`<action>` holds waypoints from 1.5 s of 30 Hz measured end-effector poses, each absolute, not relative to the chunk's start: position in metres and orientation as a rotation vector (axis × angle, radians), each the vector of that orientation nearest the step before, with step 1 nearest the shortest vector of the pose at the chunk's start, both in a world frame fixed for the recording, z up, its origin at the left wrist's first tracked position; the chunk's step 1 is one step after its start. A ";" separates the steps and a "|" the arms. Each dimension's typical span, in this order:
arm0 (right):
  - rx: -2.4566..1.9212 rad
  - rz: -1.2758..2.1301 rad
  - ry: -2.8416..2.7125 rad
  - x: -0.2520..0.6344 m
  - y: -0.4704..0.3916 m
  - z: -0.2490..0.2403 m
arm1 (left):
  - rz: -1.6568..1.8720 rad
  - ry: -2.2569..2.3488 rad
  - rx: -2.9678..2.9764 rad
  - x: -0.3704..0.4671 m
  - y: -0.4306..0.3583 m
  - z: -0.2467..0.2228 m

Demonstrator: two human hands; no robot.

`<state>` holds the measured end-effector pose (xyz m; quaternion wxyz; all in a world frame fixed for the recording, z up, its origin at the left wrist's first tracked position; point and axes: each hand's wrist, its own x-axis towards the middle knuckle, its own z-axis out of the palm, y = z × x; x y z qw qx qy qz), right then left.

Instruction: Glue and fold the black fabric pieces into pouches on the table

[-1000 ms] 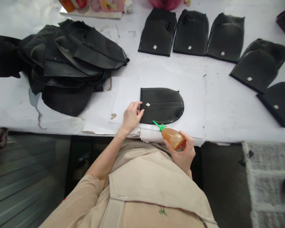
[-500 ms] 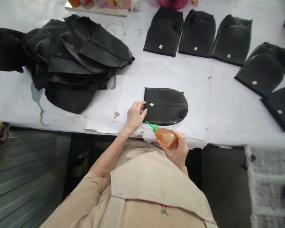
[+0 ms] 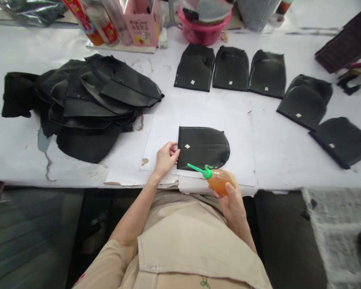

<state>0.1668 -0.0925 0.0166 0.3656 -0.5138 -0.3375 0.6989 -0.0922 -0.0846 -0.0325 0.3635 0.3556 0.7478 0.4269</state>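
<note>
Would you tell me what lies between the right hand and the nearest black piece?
The orange bottle and its green nozzle, as the head view shows.

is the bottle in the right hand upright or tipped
Tipped: the bottle slants in the right hand, its green nozzle pointing sideways, not straight up.

View: tilted up; contents now lower in the frame.
Basin [image 3: 203,34], pink, top centre: earlier only its lower part, now most of it, with contents.
Box [image 3: 142,30], pink, upper left: more of its printed front now shown.
Container [image 3: 254,14], grey, top right of centre: newly in view.
Far-right panel [image 3: 345,140]: more of it now inside the frame.
Bottle [image 3: 221,182], amber: turned, now more level.
Nozzle [image 3: 197,170], green: tip shifted from the near panel [image 3: 203,146]'s lower left corner slightly rightward, now overlapping that panel.
Right hand [image 3: 233,200]: regripped, thumb now across the bottle's near side.
</note>
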 end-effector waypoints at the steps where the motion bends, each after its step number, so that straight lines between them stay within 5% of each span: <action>1: -1.297 1.794 -0.789 0.173 -0.088 0.016 | 1.119 1.885 0.844 -0.094 -0.083 -0.032; 13: -0.938 1.529 -0.220 0.252 -0.030 0.026 | 0.619 2.175 1.222 -0.097 -0.052 -0.018; 21: -0.676 1.350 -0.148 0.293 0.014 0.018 | 1.289 1.574 0.493 -0.086 -0.066 -0.017; 32: -0.937 1.358 -0.245 0.286 0.041 -0.036 | 1.281 1.067 0.029 -0.073 -0.052 0.013; 45: -0.989 1.389 -0.301 0.290 0.043 -0.044 | 1.742 1.037 0.111 -0.109 0.117 0.045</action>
